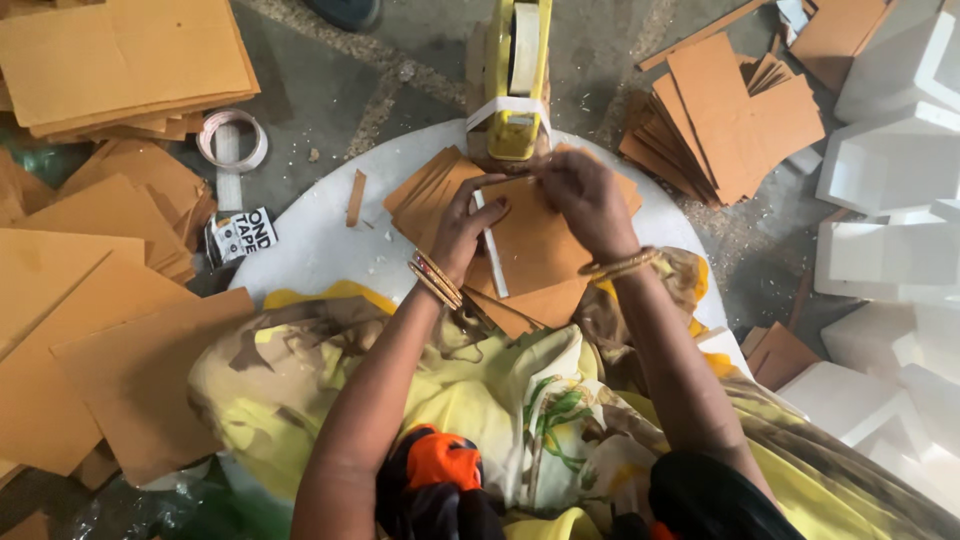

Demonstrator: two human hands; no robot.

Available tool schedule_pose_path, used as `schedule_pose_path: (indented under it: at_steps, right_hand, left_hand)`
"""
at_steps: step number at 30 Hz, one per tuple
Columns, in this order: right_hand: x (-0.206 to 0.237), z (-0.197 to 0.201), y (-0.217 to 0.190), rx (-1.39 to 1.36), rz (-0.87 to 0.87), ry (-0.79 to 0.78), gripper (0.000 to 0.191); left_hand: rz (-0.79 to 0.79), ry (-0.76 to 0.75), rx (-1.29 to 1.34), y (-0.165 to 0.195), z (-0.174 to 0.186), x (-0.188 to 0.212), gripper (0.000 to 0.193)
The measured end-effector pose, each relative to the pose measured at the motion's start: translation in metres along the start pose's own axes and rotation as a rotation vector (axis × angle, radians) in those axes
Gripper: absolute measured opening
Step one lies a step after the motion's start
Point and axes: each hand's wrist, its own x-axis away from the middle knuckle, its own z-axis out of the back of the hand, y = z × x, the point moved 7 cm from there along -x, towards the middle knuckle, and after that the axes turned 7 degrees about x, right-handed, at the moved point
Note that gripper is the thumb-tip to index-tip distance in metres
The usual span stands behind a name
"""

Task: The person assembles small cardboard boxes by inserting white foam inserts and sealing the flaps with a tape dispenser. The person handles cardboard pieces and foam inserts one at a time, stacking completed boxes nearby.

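Observation:
A brown cardboard piece (pixel 535 245) lies on a stack of similar pieces on a round white board (pixel 320 235). My left hand (pixel 465 225) rests on its left edge, fingers pressing a white strip of tape (pixel 489 250). My right hand (pixel 585 195) holds the piece's top edge, close to a yellow tape dispenser (pixel 515 75) whose white tape hangs at its front. Both wrists wear gold bangles.
Stacks of brown cardboard sheets (pixel 120 55) lie at the left and another fanned stack (pixel 730 120) at the upper right. White foam blocks (pixel 890 160) pile along the right. A tape roll (pixel 232 140) lies on the grey floor.

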Motion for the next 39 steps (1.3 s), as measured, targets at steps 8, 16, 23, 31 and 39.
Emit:
schedule_pose_path:
  at_steps: [8,16,23,31,39]
  right_hand:
    - [0.022,-0.008,0.008,-0.374,-0.306,-0.102,0.036]
    - [0.021,-0.017,0.009,-0.272,-0.256,-0.116,0.086]
    - [0.019,-0.023,0.011,-0.187,-0.235,-0.135,0.088]
    - [0.026,-0.024,-0.001,-0.037,-0.238,-0.149,0.086]
    - [0.047,-0.028,0.005,-0.026,-0.324,-0.384,0.093]
  left_hand:
    - [0.066,0.033,-0.089,-0.002,0.001,-0.013,0.041]
    - [0.047,0.042,-0.052,0.002,0.002,-0.031,0.048]
    - [0.014,0.01,-0.08,-0.009,-0.005,-0.038,0.058]
    - [-0.155,-0.063,-0.114,-0.012,-0.005,-0.041,0.05]
    - [0.083,-0.149,0.128,-0.03,-0.001,-0.042,0.063]
